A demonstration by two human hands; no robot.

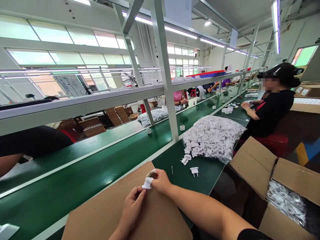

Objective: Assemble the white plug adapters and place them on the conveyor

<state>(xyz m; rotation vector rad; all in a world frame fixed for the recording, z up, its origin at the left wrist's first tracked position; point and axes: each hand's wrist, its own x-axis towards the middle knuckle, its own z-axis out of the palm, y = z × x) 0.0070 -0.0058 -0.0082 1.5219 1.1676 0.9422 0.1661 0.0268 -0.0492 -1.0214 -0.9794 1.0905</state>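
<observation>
Above a brown cardboard sheet, my two hands meet at a small white plastic plug piece. My left hand pinches its lower edge between thumb and fingertips. From the other side, my right hand closes on its top; pale coverings show on the fingertips, and the exact grip is partly hidden. Right of my hands, a loose two-pin plug piece lies on the green table, with a thin white stick beside it. Farther back, a clear bag spills similar white plug pieces.
A green conveyor belt runs past the sheet, under a metal frame post. At right stands an open carton holding bagged white parts. A co-worker in black sits beyond it; other people work farther along the line.
</observation>
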